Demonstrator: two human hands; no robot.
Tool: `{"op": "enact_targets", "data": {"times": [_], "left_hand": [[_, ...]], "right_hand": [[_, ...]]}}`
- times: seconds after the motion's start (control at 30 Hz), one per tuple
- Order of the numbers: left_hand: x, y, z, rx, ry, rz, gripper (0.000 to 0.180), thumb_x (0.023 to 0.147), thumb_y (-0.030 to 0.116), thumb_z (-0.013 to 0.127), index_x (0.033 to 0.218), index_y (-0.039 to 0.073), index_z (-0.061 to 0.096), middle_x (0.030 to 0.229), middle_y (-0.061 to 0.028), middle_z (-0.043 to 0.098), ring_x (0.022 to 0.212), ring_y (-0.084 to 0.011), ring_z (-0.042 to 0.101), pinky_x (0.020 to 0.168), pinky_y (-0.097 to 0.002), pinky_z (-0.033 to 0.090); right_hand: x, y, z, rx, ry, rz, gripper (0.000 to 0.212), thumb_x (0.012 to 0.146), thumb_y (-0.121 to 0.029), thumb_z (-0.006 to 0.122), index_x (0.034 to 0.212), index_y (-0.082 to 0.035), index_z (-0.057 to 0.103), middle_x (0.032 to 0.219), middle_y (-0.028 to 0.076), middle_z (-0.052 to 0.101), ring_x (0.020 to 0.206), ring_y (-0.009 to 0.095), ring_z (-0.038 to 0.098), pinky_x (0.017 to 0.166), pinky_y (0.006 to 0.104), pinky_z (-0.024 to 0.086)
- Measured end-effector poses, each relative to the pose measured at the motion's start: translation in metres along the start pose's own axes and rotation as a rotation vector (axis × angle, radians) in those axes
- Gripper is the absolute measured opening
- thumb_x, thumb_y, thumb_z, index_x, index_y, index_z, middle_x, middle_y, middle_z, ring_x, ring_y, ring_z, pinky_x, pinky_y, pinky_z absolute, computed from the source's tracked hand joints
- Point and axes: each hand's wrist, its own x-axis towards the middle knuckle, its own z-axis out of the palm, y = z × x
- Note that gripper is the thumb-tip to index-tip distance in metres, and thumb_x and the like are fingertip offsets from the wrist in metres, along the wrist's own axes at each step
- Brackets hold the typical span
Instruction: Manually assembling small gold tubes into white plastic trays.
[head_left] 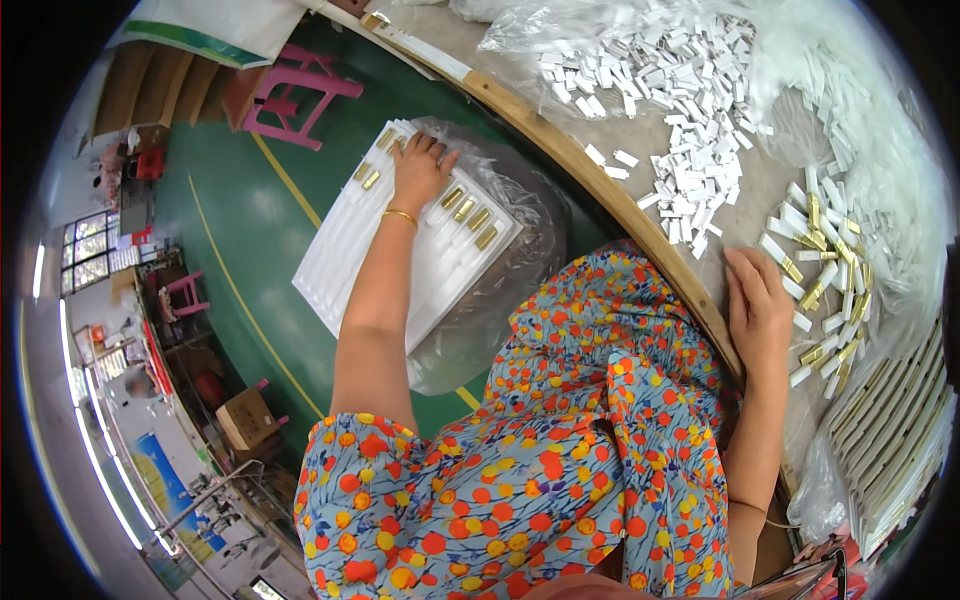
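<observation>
While my left hand (422, 172) rests, fingers spread, over the tray (350, 255) at left, I judge it only partly filled: gold tubes (465, 211) show along its far end. Loose tubes (812, 298) remain on the right tabletop (760, 190), near my right hand (762, 310), fingers together, pinch unclear.

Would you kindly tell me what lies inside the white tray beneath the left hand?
In the white tray, gold-coloured pieces sit on both sides of the left hand. Whatever lies under the hand is covered.
</observation>
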Motion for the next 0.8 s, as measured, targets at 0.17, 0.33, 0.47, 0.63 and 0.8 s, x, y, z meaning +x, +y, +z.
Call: {"op": "enact_targets", "data": {"times": [0.17, 0.33, 0.47, 0.63, 0.8], "left_hand": [[-0.004, -0.001, 0.006, 0.008, 0.063, 0.015, 0.041, 0.089, 0.038, 0.046, 0.102, 0.004, 0.064, 0.115, -0.0130, 0.056, 0.118, -0.0306, 0.042, 0.099, -0.0543, 0.025], [-0.015, 0.033, -0.021, -0.172, 0.157, 0.092, 0.052, 0.081, 0.040, 0.056, 0.118, 0.004, 0.052, 0.131, -0.0181, 0.041, 0.124, -0.0342, 0.034, 0.102, -0.0550, 0.020], [-0.098, 0.097, -0.070, -0.286, 0.028, 0.033, 0.083, 0.073, 0.048, 0.063, 0.134, 0.001, 0.030, 0.141, -0.0246, 0.018, 0.131, -0.0410, 0.016, 0.104, -0.0564, 0.012], [-0.191, 0.085, -0.056, -0.128, -0.153, -0.364, 0.103, 0.066, 0.050, 0.069, 0.139, 0.001, 0.016, 0.142, -0.0293, 0.008, 0.133, -0.0422, 0.007, 0.103, -0.0579, 0.008], [-0.206, 0.075, -0.054, -0.122, -0.214, -0.254, 0.102, 0.064, 0.047, 0.071, 0.138, 0.001, 0.019, 0.143, -0.0289, 0.008, 0.134, -0.0418, 0.007, 0.104, -0.0568, 0.008]], "right_hand": [[-0.001, -0.001, 0.000, 0.019, -0.009, 0.001, 0.019, 0.079, -0.002, 0.059, 0.097, -0.006, 0.062, 0.094, 0.010, 0.060, 0.075, 0.027, 0.061, 0.064, 0.0325, 0.049], [-0.002, -0.006, 0.001, 0.018, -0.002, 0.002, 0.019, 0.078, -0.002, 0.060, 0.097, -0.006, 0.062, 0.093, 0.010, 0.060, 0.075, 0.028, 0.060, 0.063, 0.0328, 0.049], [-0.002, -0.004, -0.002, 0.023, 0.007, -0.028, 0.020, 0.078, -0.002, 0.060, 0.097, -0.006, 0.062, 0.093, 0.009, 0.060, 0.074, 0.028, 0.060, 0.062, 0.0331, 0.049], [-0.004, -0.002, -0.003, 0.005, -0.003, -0.051, 0.020, 0.078, -0.004, 0.060, 0.098, -0.007, 0.061, 0.094, 0.009, 0.059, 0.074, 0.027, 0.060, 0.062, 0.0336, 0.049], [-0.012, 0.001, -0.014, -0.029, -0.002, -0.094, 0.020, 0.078, -0.006, 0.061, 0.098, -0.008, 0.062, 0.094, 0.009, 0.059, 0.074, 0.027, 0.061, 0.061, 0.0342, 0.049]]}}
